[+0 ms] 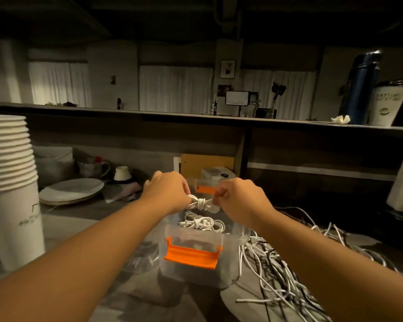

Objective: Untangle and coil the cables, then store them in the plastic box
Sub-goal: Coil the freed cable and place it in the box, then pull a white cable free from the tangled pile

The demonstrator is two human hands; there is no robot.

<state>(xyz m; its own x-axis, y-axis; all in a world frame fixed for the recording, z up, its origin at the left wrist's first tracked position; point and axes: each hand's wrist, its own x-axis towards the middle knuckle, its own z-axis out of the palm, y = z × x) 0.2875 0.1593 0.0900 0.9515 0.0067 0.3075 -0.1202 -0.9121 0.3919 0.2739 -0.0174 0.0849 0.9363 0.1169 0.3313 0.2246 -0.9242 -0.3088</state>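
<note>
A dim room is seen, with pale curtains (pixel 175 87) hung along the far wall. A long raised shelf (pixel 149 115) is set across the far side. On it, a lit panel (pixel 236 98) stands near the middle, and a dark blue bottle (pixel 361 87) and a lidded white cup (pixel 389 103) stand at the far right.

Below the shelf, a grey bench (pixel 75 219) is spread out. A tall stack of paper cups (pixel 7 147) is placed at its near left, with stacked plates (pixel 71 190) and a mug (pixel 94 168) further back. A clear plastic box (pixel 191 275) with orange latches (pixel 192 253) is set at the centre, its top open. One coiled white cable (pixel 203 223) is laid inside it. A loose tangle of white and dark cables (pixel 277 259) is spread on the bench just to the right of the box, touching its side.

Both arms are stretched forward over the box. A second coiled bundle (pixel 201 203) of white cable, wrapped round its middle, is held above the far part of the box. Its left end is gripped by the left hand (pixel 165 191), the fingers curled round it. Its right end is pinched by the right hand (pixel 240 196), the fingers closed tightly. The backs of both hands are turned up.
</note>
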